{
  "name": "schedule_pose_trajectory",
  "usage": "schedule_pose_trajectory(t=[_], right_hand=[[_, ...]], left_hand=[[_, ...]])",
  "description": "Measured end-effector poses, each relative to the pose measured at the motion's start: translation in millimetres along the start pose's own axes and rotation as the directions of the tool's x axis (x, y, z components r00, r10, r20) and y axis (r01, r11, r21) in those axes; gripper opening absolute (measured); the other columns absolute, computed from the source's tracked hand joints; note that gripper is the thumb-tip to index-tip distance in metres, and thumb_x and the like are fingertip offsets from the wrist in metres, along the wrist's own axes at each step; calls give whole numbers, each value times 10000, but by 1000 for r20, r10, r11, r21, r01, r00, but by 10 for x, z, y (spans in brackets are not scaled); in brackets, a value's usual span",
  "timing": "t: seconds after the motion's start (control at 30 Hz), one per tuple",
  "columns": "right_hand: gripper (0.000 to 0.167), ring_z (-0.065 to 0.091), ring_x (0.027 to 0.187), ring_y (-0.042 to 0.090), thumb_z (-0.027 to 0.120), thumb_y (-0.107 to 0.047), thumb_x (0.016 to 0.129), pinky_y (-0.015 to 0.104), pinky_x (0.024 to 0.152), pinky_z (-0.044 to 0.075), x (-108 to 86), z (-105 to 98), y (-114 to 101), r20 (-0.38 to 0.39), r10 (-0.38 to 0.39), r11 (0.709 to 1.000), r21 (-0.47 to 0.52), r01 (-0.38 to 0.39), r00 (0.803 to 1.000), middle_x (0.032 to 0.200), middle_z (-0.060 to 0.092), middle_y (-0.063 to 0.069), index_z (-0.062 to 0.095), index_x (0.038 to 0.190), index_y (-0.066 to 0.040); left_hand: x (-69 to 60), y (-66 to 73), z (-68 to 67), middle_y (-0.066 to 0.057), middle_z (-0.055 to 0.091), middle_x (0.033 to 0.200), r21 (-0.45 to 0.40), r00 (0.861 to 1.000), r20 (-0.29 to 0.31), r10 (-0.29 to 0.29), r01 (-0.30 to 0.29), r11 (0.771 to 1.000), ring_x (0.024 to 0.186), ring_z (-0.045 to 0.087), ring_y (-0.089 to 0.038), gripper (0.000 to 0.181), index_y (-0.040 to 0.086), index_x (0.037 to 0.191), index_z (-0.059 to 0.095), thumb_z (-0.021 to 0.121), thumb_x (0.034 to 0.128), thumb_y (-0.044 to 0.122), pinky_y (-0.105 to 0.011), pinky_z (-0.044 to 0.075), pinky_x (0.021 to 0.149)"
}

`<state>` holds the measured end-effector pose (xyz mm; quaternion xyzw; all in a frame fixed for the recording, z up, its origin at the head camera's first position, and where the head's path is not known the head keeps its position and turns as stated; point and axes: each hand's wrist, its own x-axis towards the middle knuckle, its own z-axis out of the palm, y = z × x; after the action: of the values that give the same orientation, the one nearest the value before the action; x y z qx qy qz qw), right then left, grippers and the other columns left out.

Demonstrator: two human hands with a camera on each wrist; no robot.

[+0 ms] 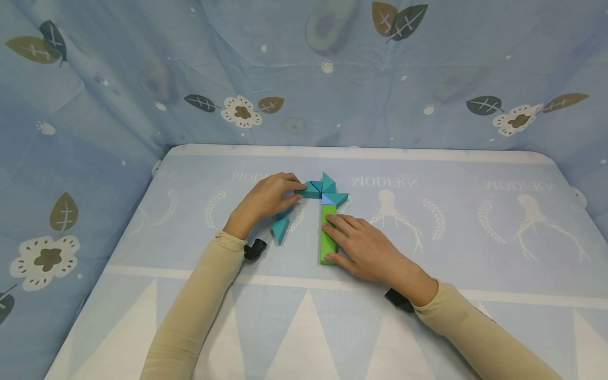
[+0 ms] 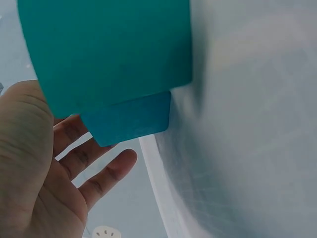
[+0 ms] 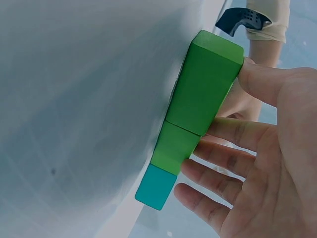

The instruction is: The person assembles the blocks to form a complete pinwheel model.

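In the head view, teal triangular blocks form a pinwheel-like shape, with an upright-pointing triangle (image 1: 328,183) at its top and another triangle (image 1: 336,199) at its right. Below a small light-blue piece (image 1: 328,199), green blocks (image 1: 328,240) continue in a straight column. My left hand (image 1: 272,196) pinches the leftmost teal triangular block (image 1: 310,193) between thumb and forefinger. The fingers of my right hand (image 1: 366,248) lie fairly straight against the green column. Its thumb touches the near end, as the right wrist view also shows.
Two loose teal blocks lie below my left hand, the nearer one a triangle (image 1: 280,230). In the left wrist view, a large teal block face (image 2: 114,49) hides part of that hand. The patterned tablecloth (image 1: 475,232) meets a blue printed curtain (image 1: 356,100) behind.
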<state>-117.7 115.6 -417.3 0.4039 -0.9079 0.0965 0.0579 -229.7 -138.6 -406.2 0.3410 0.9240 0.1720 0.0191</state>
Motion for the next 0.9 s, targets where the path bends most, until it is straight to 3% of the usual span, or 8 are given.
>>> schedule_pose_trajectory(t=[0.9], right_hand=[[651,482,1320,312,602,-487,940,457,1051,439,3,-11,-4,13,3,1000,9,-4,1000,1454,484,139,522,1406,-38]], left_hand=[[7,64,18,-69,671,1171,20,1000,2,11,-11,1000,1055,647,-227,333,104,1247,686,686,929,203,-390,536,907]])
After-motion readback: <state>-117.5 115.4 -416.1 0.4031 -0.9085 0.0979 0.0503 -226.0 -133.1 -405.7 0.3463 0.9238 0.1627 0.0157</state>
